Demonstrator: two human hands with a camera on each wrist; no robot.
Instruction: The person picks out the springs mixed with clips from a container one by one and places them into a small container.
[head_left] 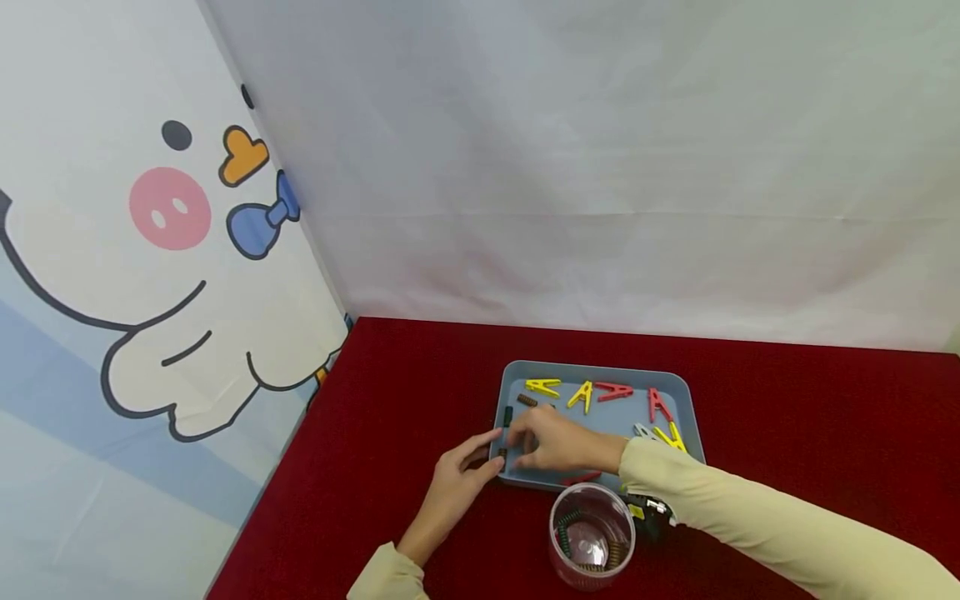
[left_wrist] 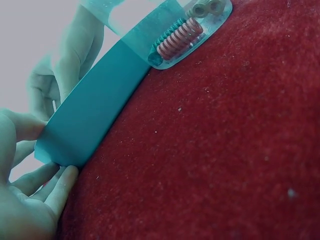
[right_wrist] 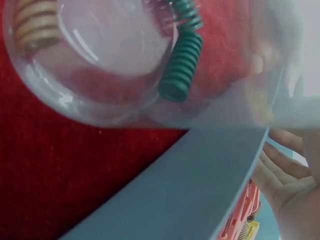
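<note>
My left hand (head_left: 454,486) holds the near left corner of a blue-grey tray (head_left: 600,369); in the left wrist view its fingers (left_wrist: 64,187) press the outer wall. Inside the tray's left part my right hand (head_left: 558,437) reaches down with bent fingers. Whether anything lies between those fingertips is hidden. Close by are a dark green spring (head_left: 508,416) and brown springs, one (head_left: 527,400) behind the right hand and one (head_left: 502,454) near the left thumb. Yellow clothespins (head_left: 543,387), red clothespins (head_left: 614,391) and a grey clothespin (head_left: 643,432) are spread over the tray.
Just in front of the tray stands a clear plastic jar (head_left: 558,546) with green springs (right_wrist: 181,67) and brown springs (right_wrist: 37,22) in it. A black object (head_left: 651,517) sits beside the jar, partly under the right sleeve. Red cloth (head_left: 420,375) covers the table.
</note>
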